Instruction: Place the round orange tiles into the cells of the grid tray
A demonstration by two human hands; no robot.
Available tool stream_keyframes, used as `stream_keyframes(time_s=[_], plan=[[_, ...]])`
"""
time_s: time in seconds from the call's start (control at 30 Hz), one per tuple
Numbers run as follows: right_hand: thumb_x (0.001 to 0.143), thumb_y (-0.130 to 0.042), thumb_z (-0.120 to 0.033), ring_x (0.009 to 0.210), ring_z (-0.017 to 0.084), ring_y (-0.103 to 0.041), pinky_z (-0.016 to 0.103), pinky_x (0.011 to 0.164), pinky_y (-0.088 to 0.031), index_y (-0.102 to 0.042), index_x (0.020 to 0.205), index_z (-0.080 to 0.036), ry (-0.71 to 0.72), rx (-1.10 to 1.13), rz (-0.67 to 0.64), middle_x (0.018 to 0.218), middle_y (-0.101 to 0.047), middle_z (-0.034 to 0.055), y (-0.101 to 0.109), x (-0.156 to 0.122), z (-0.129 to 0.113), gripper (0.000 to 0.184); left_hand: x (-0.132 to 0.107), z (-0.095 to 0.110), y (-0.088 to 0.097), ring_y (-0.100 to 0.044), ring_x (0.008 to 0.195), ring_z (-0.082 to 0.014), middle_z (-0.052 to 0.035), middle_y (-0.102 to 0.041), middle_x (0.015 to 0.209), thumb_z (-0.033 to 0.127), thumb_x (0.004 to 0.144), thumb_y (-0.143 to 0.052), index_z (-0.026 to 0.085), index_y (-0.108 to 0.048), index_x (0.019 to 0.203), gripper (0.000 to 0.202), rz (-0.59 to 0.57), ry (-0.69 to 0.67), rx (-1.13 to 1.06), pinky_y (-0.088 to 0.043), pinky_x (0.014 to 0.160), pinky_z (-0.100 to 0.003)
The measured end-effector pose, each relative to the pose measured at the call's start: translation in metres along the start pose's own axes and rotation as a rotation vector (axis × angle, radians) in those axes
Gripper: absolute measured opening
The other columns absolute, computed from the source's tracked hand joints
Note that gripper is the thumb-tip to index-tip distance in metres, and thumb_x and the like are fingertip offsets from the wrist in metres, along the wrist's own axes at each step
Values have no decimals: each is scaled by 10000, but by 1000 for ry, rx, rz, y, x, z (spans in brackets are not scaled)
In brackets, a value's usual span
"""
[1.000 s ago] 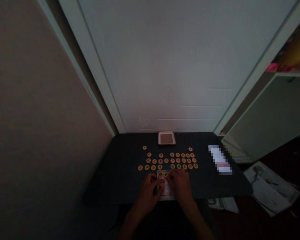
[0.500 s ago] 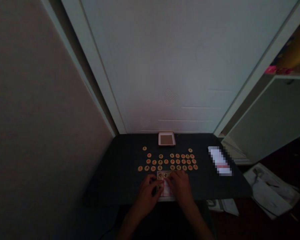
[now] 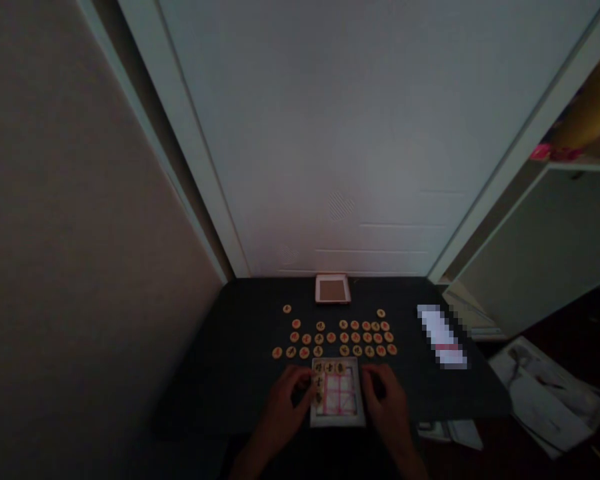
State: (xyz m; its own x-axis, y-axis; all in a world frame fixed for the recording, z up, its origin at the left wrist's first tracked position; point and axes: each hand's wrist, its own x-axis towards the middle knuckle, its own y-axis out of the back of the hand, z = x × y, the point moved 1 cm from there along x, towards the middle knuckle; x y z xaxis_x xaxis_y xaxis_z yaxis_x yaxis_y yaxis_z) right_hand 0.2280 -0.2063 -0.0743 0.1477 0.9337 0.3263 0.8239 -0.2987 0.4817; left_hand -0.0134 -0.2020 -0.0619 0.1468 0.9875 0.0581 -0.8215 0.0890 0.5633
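A shallow white-rimmed box (image 3: 337, 421) lies at the table's near edge. Inside it, black-marked Chinese chess pieces (image 3: 329, 367) line the top and left side, and pink lines mark the bare part. My left hand (image 3: 291, 399) is at the box's left rim, thumb and fingers curled closed against it. Along the right rim, my right hand (image 3: 386, 395) has its thumb and fingers bent closed against the edge. Beyond the box, loose round Chinese chess pieces (image 3: 331, 338) with red or black characters lie in rough rows.
An open box lid or tray (image 3: 333, 303) sits at the back of the dark table (image 3: 220, 387), against a white panel (image 3: 330, 133). A blurred-out bright object (image 3: 440, 335) lies at the right. Papers or a box (image 3: 545, 393) rest on the floor at right.
Both hands have drawn apart from over the box to its two sides, uncovering the pieces and the pink lines inside. The whole view has shifted slightly downward.
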Motion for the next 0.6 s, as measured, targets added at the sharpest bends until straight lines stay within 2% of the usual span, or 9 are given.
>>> stream_keyframes(time_s=[0.1, 0.27, 0.47, 0.6], plan=[[964, -488, -420, 779, 210, -663, 297, 701, -531, -708, 971, -208, -21, 20, -59, 859, -717, 74, 0, -1, 5, 306, -1, 2, -4, -627, 977, -231, -57, -642, 1067, 459, 915, -589, 296, -717, 1122, 293, -31, -7, 28, -518, 910, -376], [955, -523, -420, 657, 174, -639, 261, 639, -504, -717, 960, -227, 39, -14, -146, 760, -696, 28, -5, -5, 8, 273, -3, 3, -7, -621, 1018, -258, -52, -647, 1047, 437, 883, -641, 326, -740, 1086, 251, -42, -7, 107, -503, 943, -415], [966, -513, -416, 615, 160, -612, 244, 593, -475, -709, 911, -234, 65, -49, -196, 695, -647, 6, -9, -6, 11, 273, -2, 3, -6, -638, 1006, -233, -42, -660, 1045, 460, 917, -602, 339, -728, 1108, 259, -36, 5, 82, -513, 930, -376], [979, -484, -390, 624, 153, -607, 244, 599, -462, -695, 892, -225, 89, -67, -240, 702, -635, 4, -12, -7, 14, 281, 1, 0, -4, -660, 942, -222, -50, -694, 1005, 491, 923, -583, 299, -744, 1080, 295, -7, 14, 28, -537, 875, -342]])
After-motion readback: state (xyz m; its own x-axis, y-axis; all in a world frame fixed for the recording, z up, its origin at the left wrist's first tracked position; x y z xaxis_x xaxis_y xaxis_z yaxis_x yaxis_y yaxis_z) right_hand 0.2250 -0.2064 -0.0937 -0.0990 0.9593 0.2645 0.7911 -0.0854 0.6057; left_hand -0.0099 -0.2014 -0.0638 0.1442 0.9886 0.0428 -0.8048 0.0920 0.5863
